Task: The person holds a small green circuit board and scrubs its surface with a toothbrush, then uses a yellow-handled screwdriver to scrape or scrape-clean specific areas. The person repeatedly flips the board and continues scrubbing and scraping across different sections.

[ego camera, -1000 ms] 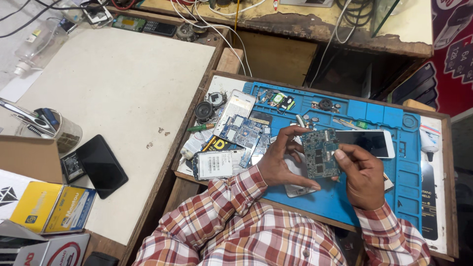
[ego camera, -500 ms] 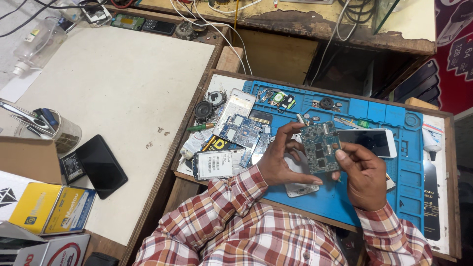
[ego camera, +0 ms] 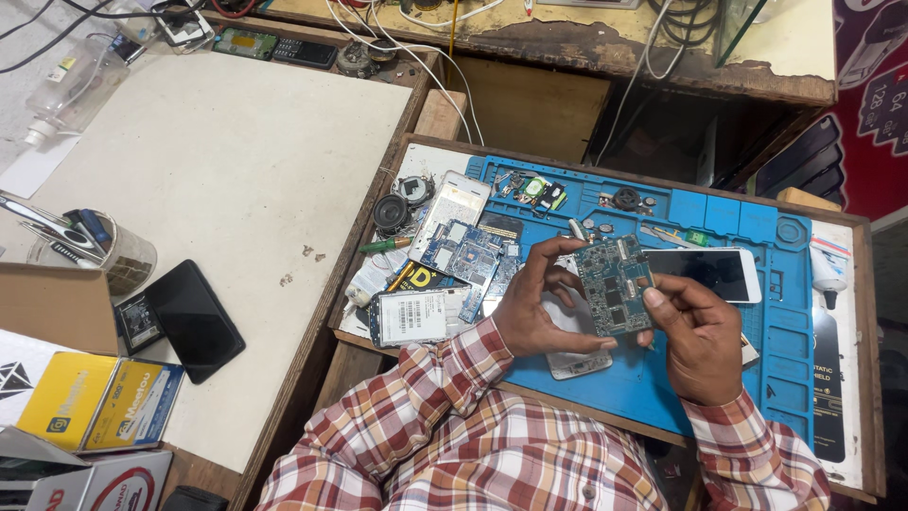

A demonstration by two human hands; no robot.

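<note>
— Green circuit board (ego camera: 615, 284): lifted off the blue repair mat (ego camera: 785, 312), tilted face-up toward the eyes, probably for a close look at the chips.
— Held how?
— Pinched by the edges only. Left hand (ego camera: 530, 308) curled around the near side, thumb below and fingers on top; right hand (ego camera: 695, 336) closed on the opposite edge with thumb and forefinger. Likely to keep fingertips off the components.
— Directly underneath?
— A pale phone shell (ego camera: 577, 360) lying flat on the mat, just below the board, seemingly the body it belongs with. Beside it, a white phone (ego camera: 709, 273) lying screen-up, touching nothing.
— Further out?
— Another bare board (ego camera: 462, 251), a labelled battery (ego camera: 409, 317), small round speakers (ego camera: 390, 210), all bunched at the mat's left edge, within reach yet out of the working spot. On the pale table (ego camera: 227, 161) left of that, a black phone (ego camera: 194, 320) and a tin of tools (ego camera: 113, 255), well apart.
</note>
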